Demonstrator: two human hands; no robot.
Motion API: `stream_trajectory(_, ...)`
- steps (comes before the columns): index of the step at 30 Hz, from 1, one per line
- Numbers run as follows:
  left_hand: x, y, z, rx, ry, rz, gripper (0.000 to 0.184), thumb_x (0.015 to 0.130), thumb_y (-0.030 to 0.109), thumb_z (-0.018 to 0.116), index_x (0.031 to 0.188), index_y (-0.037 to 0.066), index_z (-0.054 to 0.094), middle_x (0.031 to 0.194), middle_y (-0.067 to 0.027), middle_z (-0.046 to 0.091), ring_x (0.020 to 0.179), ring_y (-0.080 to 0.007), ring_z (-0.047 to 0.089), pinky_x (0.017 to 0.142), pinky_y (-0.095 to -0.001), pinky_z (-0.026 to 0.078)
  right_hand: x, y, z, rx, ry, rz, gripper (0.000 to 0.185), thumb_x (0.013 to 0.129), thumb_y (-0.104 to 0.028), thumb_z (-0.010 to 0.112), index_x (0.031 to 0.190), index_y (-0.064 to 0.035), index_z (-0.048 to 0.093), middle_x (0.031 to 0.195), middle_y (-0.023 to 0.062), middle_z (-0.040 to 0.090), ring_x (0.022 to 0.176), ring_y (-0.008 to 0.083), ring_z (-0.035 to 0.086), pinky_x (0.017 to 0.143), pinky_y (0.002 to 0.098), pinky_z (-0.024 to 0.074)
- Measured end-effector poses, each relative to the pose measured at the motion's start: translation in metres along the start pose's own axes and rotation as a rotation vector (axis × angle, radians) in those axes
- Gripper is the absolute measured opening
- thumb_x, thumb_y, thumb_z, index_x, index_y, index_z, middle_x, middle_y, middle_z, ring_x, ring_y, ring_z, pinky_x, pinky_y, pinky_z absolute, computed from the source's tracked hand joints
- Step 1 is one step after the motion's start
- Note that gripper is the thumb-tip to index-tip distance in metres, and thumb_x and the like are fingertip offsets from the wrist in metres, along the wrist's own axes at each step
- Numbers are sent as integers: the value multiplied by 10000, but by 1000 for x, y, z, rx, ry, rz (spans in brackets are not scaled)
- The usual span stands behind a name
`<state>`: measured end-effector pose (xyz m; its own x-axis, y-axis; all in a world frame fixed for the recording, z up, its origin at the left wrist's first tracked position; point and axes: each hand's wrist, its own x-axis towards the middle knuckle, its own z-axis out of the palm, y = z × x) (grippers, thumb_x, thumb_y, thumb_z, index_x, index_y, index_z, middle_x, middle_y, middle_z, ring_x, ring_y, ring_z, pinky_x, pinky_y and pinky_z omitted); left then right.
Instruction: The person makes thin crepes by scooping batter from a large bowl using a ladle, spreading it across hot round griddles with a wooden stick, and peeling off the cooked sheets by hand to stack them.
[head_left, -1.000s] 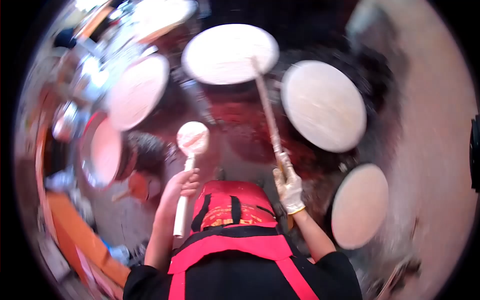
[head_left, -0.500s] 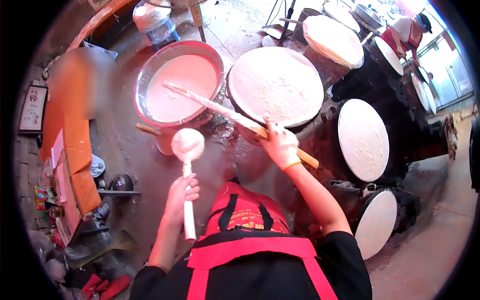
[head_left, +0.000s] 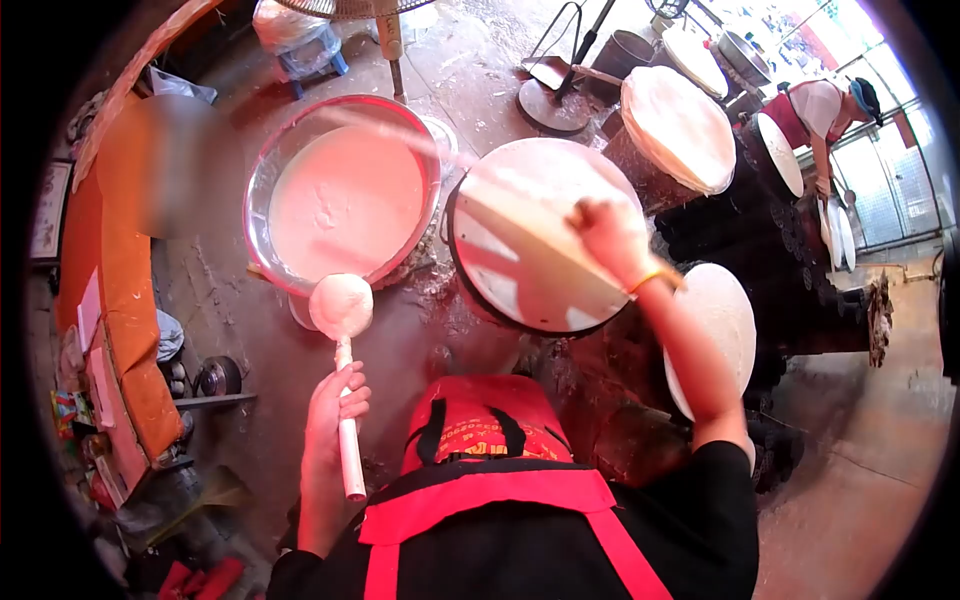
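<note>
My left hand [head_left: 338, 402] is closed around the pale handle of a ladle [head_left: 341, 305]. The ladle's round bowl, coated with batter, is just below the near rim of a large metal basin [head_left: 254, 215] of pale batter [head_left: 345, 200]. My right hand [head_left: 612, 238] is closed on a long wooden batter spreader [head_left: 535, 215], smeared by motion. This spreader slants across a round griddle [head_left: 560, 322] that bears a pale layer with darker streaks or shadow. Whether it touches the surface cannot be made out.
On the right stands another round griddle [head_left: 722, 325] with a pale sheet. Behind it, a stack of thin pale sheets [head_left: 680, 125] lies on a round support. A co-worker [head_left: 820, 110] bends over at the far right. A fan [head_left: 388, 40] stands behind the basin.
My right hand has moved right and upward with the spreader, which now sweeps over the griddle. The ladle has shifted slightly left and down. My view has turned a little.
</note>
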<state>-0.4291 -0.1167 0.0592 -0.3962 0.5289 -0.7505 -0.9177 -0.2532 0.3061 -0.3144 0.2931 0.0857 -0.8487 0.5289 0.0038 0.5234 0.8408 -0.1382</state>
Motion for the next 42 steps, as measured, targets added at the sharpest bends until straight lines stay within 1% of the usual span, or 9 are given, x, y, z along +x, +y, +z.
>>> stream_trajectory(7, 8, -34, 71, -76, -55, 18, 225, 942, 67, 465, 1112, -69, 410, 754, -36, 401, 503, -40, 343, 357, -150, 292, 112, 193, -177, 562, 288, -57, 208, 724, -176, 659, 842, -10, 695, 676, 33, 638, 572, 89, 552, 542, 233, 431)
stream_trajectory(11, 2, -58, 119, -47, -57, 101, 242, 942, 69, 467, 1128, -73, 405, 748, -36, 398, 502, -39, 344, 344, -153, 291, 106, 278, -232, 636, 424, 470, 274, 765, -306, 661, 801, -36, 694, 654, -1, 612, 572, 86, 546, 490, 220, 384)
stream_trajectory(15, -6, -77, 160, -55, -95, 133, 261, 945, 77, 463, 1150, -75, 405, 745, -29, 388, 483, -36, 333, 338, -154, 283, 135, 431, -119, 1200, 525, 575, 241, 845, -335, 630, 822, -97, 600, 618, 13, 490, 515, 141, 445, 460, 299, 345)
stream_trajectory(19, -19, -101, 211, -24, -43, 197, 277, 953, 87, 444, 1172, -74, 395, 744, -16, 378, 470, -26, 327, 335, -147, 275, 129, 438, 18, 1478, 756, 931, 303, 861, -271, 632, 748, 3, 571, 558, 73, 513, 425, 194, 448, 424, 361, 351)
stream_trajectory(23, -35, -119, 248, 0, -4, 215, 275, 959, 97, 432, 1174, -70, 396, 738, -13, 375, 462, -21, 326, 328, -149, 276, 126, 438, 99, 1520, 1081, 1287, 265, 821, -141, 669, 1013, 37, 631, 777, 92, 647, 605, 194, 582, 559, 345, 479)
stream_trajectory(31, -48, -144, 292, 392, 38, 220, 272, 963, 102, 420, 1209, -12, 405, 758, -5, 390, 448, -14, 306, 330, -146, 249, 102, 447, 112, 1412, 1263, 1068, 159, 861, -201, 605, 891, -45, 613, 639, 54, 566, 450, 158, 493, 388, 317, 391)
stream_trajectory(35, -38, -155, 313, 635, -51, 114, 311, 954, 116, 439, 1244, 15, 392, 761, 2, 403, 425, -7, 295, 333, -142, 244, 35, 380, 62, 1781, 1011, 1064, 100, 915, -234, 552, 893, -139, 534, 579, -31, 418, 397, 85, 341, 354, 242, 300)
stream_trajectory(40, 72, -169, 298, 1101, -244, -65, 199, 892, 149, 521, 1067, 69, 468, 575, 46, 401, 371, -26, 354, 297, -189, 260, -91, 282, 53, 1912, 236, 794, 541, 888, -532, 507, 1189, -83, 499, 632, -36, 468, 413, 53, 337, 366, 211, 255)
stream_trajectory(42, 141, -183, 274, 1486, -360, 436, 174, 819, 130, 538, 950, 17, 525, 561, -79, 451, 487, -184, 504, 428, -339, 388, -139, 226, 58, 1842, 140, 744, 566, 885, -562, 482, 1228, -112, 484, 624, -29, 472, 408, 57, 368, 357, 209, 282)
